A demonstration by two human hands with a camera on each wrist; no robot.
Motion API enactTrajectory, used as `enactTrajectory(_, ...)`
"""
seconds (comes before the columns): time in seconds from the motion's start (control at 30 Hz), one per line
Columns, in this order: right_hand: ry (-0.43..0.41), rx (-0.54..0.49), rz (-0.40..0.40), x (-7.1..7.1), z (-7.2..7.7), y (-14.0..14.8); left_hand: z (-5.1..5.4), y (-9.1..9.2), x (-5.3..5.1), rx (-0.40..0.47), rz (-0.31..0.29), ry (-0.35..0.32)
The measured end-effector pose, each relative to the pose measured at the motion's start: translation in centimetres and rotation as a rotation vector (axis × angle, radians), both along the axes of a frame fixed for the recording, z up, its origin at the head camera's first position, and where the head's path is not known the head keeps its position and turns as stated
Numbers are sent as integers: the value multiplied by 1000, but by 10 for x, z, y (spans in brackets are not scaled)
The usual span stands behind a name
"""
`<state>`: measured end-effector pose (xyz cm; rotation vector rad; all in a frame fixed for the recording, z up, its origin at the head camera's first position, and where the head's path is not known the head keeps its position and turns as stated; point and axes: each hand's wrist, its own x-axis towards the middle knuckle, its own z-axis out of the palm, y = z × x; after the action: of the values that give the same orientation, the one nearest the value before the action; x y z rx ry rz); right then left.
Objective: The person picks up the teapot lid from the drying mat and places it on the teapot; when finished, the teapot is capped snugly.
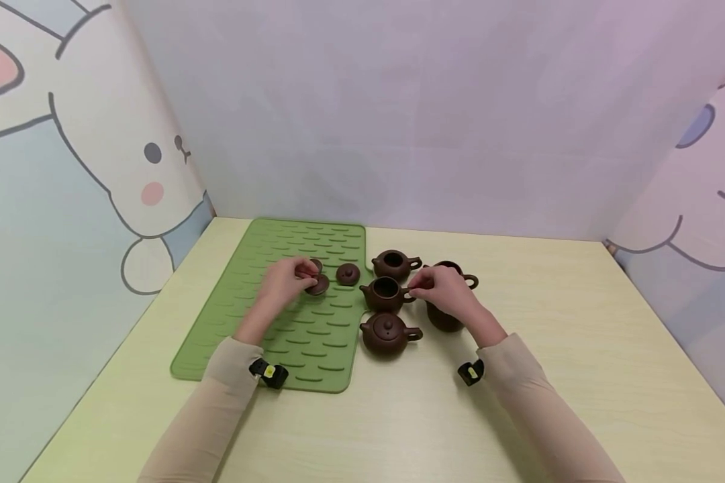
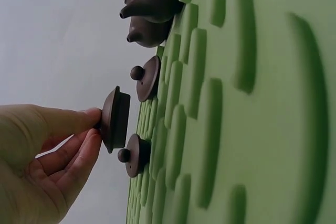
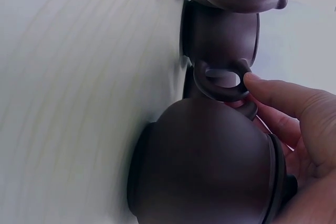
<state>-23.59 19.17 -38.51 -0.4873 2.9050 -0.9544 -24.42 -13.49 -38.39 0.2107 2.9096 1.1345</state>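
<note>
- My left hand [image 1: 285, 282] pinches a lid [image 2: 116, 119] by its top, above the mat [image 1: 305, 335], near two other lids [image 2: 150, 78].
- My right hand [image 1: 446, 292] pinches the middle pot [image 1: 377, 301] by its handle [image 3: 222, 92]; it stands uncovered beside the mat.
- Best practice, I judge: light grip, lid level, pot steady.
- No brand, label or writing legible.

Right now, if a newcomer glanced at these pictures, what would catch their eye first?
Probably the bright green mat on the left of the pale table, with dark brown teapots clustered by its right edge. Over the mat the left hand pinches a lid, while the right hand pinches one pot's handle. A big white cartoon animal covers much of the left wall.
</note>
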Motion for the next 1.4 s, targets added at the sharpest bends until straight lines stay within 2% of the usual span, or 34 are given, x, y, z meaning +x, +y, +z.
enactTrajectory(0.67,6,4,-1,1,-1,0,14,31,0,62,-50,33)
enactTrajectory(0.97,3,4,2,2,1,-1,14,40,-3,62,-87,61)
enactTrajectory(1.4,0,4,2,2,1,-1,19,57,-6,83,-126,57)
